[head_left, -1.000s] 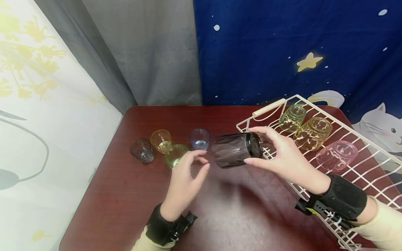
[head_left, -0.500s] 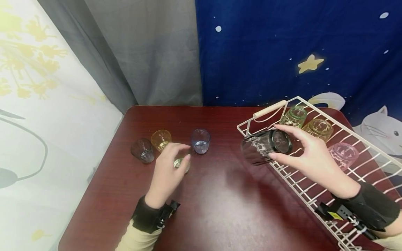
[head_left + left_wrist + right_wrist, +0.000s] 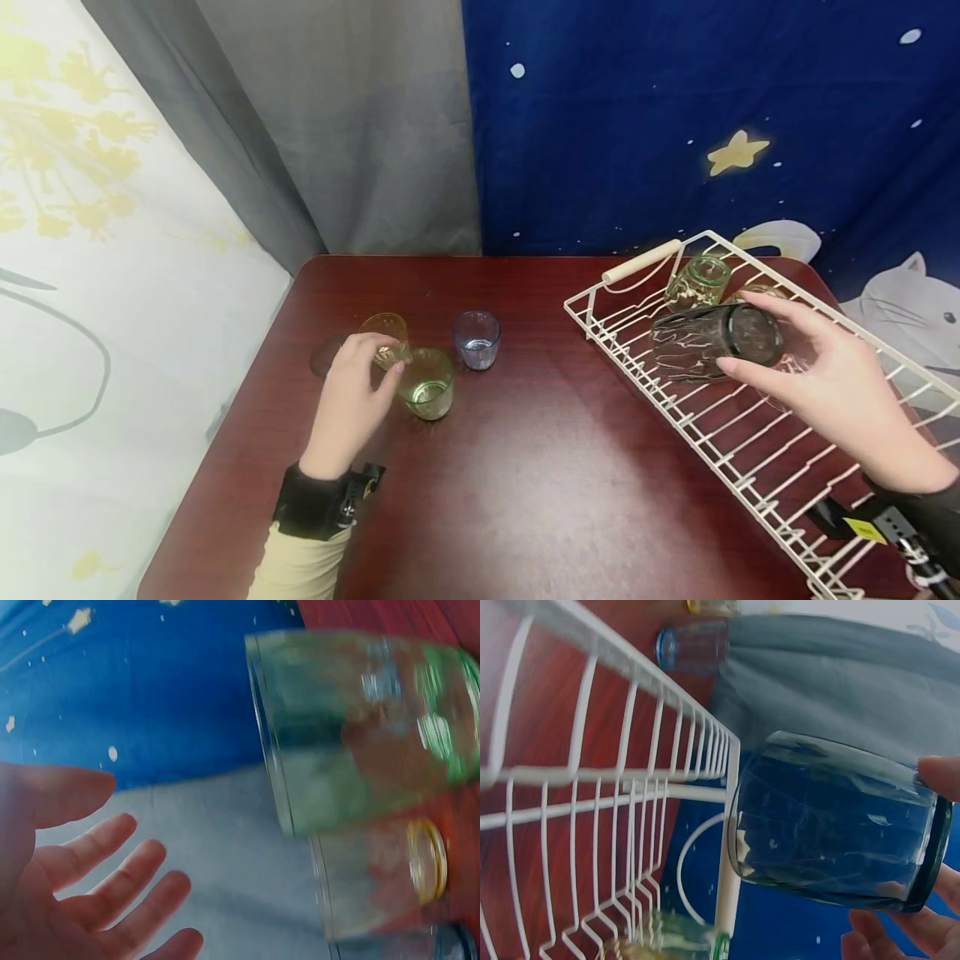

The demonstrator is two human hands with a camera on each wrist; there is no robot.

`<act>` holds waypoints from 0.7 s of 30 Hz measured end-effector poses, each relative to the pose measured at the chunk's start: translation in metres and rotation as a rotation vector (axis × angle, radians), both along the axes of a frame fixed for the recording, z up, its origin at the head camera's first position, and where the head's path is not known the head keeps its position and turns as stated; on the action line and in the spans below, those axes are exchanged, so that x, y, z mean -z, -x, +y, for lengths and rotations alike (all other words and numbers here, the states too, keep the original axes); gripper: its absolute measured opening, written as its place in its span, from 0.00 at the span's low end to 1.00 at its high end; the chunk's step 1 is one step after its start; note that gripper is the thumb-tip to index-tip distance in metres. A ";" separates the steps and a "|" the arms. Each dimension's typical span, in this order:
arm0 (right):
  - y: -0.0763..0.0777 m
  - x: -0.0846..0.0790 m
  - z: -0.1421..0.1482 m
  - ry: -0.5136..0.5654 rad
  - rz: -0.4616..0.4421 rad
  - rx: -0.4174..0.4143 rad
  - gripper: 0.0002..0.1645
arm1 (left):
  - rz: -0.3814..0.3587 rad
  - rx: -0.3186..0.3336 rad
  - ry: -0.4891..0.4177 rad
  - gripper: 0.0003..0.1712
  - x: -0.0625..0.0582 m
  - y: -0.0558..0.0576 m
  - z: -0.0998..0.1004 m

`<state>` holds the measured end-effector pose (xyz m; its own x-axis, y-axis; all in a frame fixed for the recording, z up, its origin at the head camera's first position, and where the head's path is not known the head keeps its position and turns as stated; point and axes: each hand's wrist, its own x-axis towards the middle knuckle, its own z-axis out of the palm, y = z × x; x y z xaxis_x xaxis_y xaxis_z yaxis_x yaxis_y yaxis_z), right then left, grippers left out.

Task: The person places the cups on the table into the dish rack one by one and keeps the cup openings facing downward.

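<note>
My right hand (image 3: 832,383) grips a dark grey drinking glass (image 3: 686,342) near its base, thumb on one side and fingers on the other. The glass lies sideways over the white wire basket (image 3: 720,467), its mouth pointing left. In the right wrist view the grey glass (image 3: 832,825) shows with fingertips at its thick base. My left hand (image 3: 348,400) hovers by the glasses at the left, fingers apart and holding nothing. Close to it stand a green glass (image 3: 431,396) and a yellow glass (image 3: 384,327); a dark glass (image 3: 321,354) is partly hidden behind it.
A blue glass (image 3: 478,343) stands upright right of the green one. Inside the basket an upturned green glass (image 3: 699,282) sits at the far end; others there are mostly hidden behind the grey glass and right hand. The basket handle (image 3: 641,262) rises at its far-left side.
My right hand has carried the grey glass rightward from above the table to over the basket. My left hand has drawn left, away from the grey glass, past the green glass toward the dark one.
</note>
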<state>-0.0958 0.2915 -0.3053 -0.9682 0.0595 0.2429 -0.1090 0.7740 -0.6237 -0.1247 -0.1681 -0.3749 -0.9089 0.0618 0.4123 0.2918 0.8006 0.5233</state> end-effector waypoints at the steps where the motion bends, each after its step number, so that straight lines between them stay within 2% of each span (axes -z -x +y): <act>1: -0.001 0.000 0.004 0.011 -0.009 0.006 0.45 | -0.005 -0.007 0.011 0.17 0.001 0.001 -0.003; 4: -0.005 0.001 0.015 0.027 -0.042 0.046 0.46 | -0.018 -0.023 0.039 0.17 0.004 0.004 -0.013; 8: -0.009 0.002 0.027 0.040 -0.037 0.102 0.47 | -0.026 -0.042 0.062 0.17 0.009 0.006 -0.024; 10: -0.011 0.004 0.032 0.082 -0.009 0.110 0.46 | -0.027 -0.049 0.070 0.17 0.011 0.008 -0.030; 17: -0.018 0.011 0.050 0.112 0.049 0.171 0.46 | -0.082 -0.092 0.072 0.20 0.022 0.017 -0.044; 21: -0.020 0.013 0.059 0.207 0.112 0.137 0.45 | -0.104 -0.119 0.085 0.23 0.027 0.021 -0.048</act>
